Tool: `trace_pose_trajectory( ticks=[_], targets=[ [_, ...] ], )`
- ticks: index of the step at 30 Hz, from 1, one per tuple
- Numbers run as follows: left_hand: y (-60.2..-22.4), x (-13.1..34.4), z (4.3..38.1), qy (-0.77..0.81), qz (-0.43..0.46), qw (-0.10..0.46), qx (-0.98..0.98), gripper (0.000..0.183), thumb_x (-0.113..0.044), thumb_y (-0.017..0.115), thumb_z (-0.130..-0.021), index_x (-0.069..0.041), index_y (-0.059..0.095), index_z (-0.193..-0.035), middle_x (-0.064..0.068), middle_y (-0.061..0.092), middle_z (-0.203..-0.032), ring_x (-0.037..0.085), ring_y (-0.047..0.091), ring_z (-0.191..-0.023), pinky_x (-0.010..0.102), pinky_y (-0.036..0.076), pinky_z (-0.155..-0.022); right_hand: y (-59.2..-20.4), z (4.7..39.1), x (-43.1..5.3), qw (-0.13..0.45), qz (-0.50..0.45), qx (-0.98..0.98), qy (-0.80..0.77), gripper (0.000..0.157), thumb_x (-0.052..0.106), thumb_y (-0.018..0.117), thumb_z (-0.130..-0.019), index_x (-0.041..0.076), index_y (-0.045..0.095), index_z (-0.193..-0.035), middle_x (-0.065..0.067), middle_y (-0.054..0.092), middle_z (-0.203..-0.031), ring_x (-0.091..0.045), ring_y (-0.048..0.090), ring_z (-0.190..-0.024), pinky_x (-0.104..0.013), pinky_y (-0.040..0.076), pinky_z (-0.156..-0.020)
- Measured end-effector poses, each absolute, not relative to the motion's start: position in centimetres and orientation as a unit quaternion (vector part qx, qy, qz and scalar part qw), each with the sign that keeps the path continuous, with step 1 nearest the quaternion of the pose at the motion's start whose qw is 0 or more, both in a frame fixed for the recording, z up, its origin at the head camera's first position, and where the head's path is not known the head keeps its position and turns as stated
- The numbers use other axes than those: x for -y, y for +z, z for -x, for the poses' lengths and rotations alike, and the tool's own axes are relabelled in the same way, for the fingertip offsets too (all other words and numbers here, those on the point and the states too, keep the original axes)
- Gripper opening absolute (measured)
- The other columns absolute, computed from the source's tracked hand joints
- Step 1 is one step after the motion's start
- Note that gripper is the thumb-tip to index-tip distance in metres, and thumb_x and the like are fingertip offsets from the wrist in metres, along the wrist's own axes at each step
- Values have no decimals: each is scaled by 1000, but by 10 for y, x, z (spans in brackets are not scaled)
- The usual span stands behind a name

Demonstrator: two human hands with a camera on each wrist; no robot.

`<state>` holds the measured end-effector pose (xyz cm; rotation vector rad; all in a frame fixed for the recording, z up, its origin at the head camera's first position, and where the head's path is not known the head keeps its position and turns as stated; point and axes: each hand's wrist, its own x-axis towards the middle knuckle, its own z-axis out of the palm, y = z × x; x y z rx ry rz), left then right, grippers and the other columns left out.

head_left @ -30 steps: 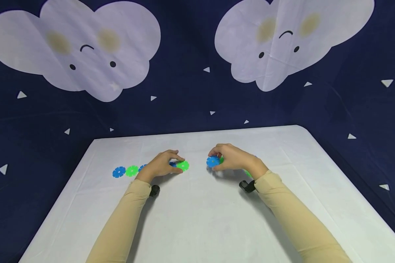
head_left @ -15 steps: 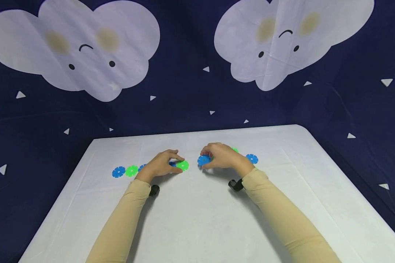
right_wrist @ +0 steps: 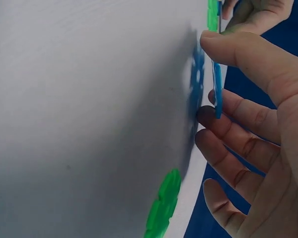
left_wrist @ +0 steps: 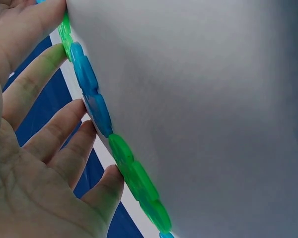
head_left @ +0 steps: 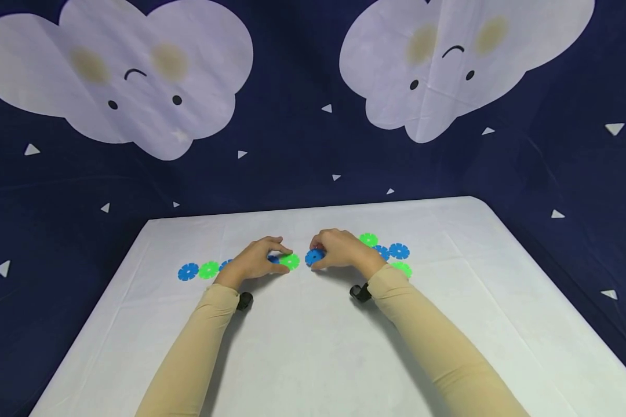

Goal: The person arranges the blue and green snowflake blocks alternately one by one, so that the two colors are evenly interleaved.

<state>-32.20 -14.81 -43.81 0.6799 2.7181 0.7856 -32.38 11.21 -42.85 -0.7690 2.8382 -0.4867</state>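
On the left of the table my left hand (head_left: 255, 260) pinches a green interlocking disc (head_left: 290, 262) by its rim, thumb and index finger on opposite sides. That disc ends a row with a blue disc (head_left: 274, 260) beside it, partly under the hand. In the left wrist view the other fingers lie along a blue disc (left_wrist: 92, 89) and a green disc (left_wrist: 139, 181). My right hand (head_left: 341, 250) holds another blue disc (head_left: 314, 258) between thumb and fingers, just right of the green one. The right wrist view shows this held disc (right_wrist: 218, 94) edge-on, its shadow on the cloth.
Further left, the row continues with a green disc (head_left: 208, 270) and a blue disc (head_left: 188, 272). Right of my right wrist lie loose discs, two green (head_left: 368, 239) and two blue (head_left: 399, 251). A white cloth (head_left: 313, 347) covers the table; a dark blue curtain (head_left: 292, 179) hangs behind.
My right hand has moved left with the blue disc, close to the green disc at the row's end. Loose discs behind it have come into view. The left hand has stayed in place.
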Motion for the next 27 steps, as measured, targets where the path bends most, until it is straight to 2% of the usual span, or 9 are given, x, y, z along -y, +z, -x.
trace_pose_trajectory(
  ticks=[8,27],
  targets=[
    [-438,149,321,270,-228,119,-928,51,-30,89,-91,-15,75,-137,19,43,-169,46,36,-159,64,32,-130,-427,322,-105,76,257,-953,-140,51,43,91,-86,14,77,-125,-1,75,-120,-19,69,-111,-48,56,-106],
    [-440,150,323,271,-237,120,-925,51,-30,89,-91,-15,75,-137,21,43,-169,47,37,-158,65,33,-129,-429,325,-96,92,253,-952,-146,47,43,93,-84,18,78,-121,-1,70,-116,-19,67,-109,-43,58,-103]
  ],
)
